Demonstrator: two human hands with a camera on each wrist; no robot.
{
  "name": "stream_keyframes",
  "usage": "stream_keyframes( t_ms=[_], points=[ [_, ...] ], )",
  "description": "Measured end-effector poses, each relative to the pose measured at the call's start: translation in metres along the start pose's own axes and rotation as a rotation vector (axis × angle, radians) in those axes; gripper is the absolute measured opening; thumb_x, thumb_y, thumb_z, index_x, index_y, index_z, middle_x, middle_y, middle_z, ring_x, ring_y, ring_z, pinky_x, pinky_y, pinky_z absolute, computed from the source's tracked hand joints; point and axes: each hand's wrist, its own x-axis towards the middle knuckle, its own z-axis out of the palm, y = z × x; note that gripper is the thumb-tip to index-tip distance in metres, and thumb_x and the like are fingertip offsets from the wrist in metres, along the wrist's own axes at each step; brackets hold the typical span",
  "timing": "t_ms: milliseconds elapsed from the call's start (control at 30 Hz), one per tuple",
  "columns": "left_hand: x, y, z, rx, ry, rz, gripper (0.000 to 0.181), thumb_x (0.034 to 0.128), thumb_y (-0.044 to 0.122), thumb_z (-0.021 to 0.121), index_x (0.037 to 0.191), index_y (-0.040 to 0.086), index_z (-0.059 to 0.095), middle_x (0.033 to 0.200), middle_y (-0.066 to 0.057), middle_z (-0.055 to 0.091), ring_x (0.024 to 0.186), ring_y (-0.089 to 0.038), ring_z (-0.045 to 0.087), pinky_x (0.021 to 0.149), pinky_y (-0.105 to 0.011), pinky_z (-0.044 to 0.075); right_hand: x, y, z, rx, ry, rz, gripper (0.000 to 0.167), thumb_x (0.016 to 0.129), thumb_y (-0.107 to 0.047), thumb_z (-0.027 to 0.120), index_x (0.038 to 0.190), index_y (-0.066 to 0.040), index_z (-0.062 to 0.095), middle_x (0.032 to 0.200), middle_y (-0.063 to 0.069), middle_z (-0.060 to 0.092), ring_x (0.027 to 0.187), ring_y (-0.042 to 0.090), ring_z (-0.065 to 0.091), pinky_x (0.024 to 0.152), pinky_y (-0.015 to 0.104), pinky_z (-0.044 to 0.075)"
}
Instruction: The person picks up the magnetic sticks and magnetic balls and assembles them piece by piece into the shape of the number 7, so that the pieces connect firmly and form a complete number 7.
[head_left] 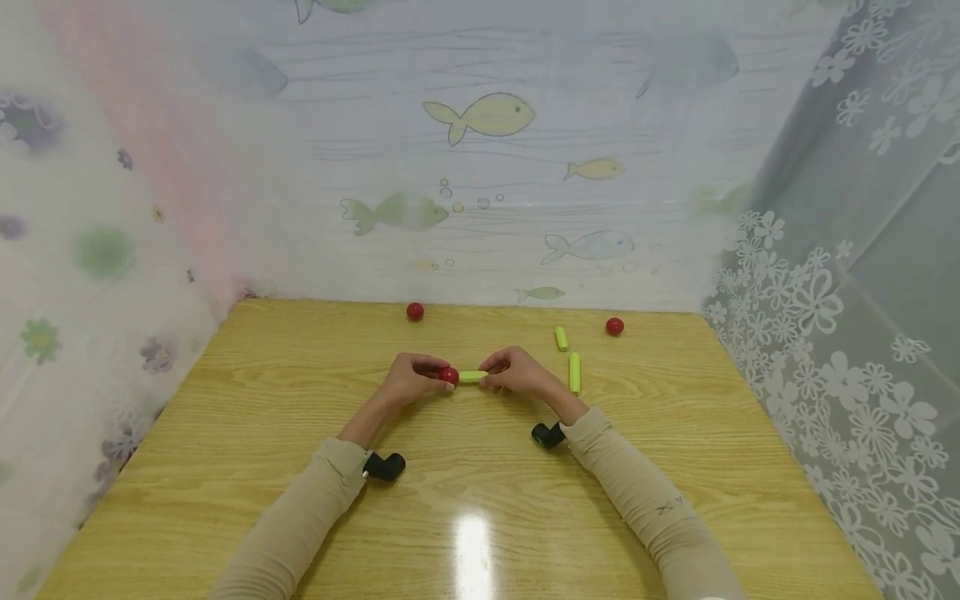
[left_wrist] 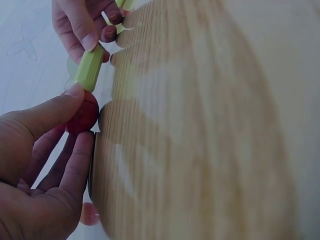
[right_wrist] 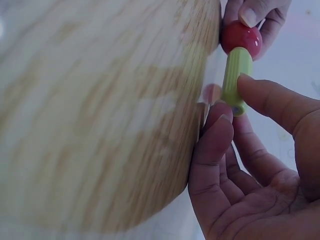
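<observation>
Near the middle of the table, my left hand [head_left: 410,379] pinches a shiny red ball [head_left: 448,377] between thumb and fingers. My right hand [head_left: 517,372] pinches a ribbed yellow-green rod [head_left: 472,377] by its right part. The rod's left end meets the ball, in line with it. In the left wrist view the thumb lies on the ball [left_wrist: 84,114] close to where the rod [left_wrist: 90,69] touches it. From the right wrist, the rod's [right_wrist: 237,75] near end shows a small dark spot; its far end is against the ball [right_wrist: 241,39].
Right of my right hand lie a longer yellow-green rod [head_left: 574,372] and a shorter one [head_left: 561,338]. One red ball [head_left: 415,312] sits at the table's back edge, another red ball [head_left: 615,327] at back right. Patterned curtains [head_left: 480,208] border the wooden table [head_left: 247,400].
</observation>
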Motion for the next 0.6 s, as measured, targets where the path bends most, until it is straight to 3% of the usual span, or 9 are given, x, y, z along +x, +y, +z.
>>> stream_keyframes(
  t_ms=[600],
  points=[
    [0.0024,-0.0022,0.0003,-0.006,-0.003,-0.011,0.039,0.0804,0.009,0.087,0.117,0.000,0.074,0.112,-0.015,0.075,0.099,-0.019,0.070,0.086,-0.029,0.058,-0.0037,0.0073,-0.0074,-0.041,0.023,-0.002,0.028,0.098,-0.013,0.068,0.121,0.004,0.068,0.102,0.011,0.070,0.083,0.017,0.067,0.070,0.028,0.055]
  ],
)
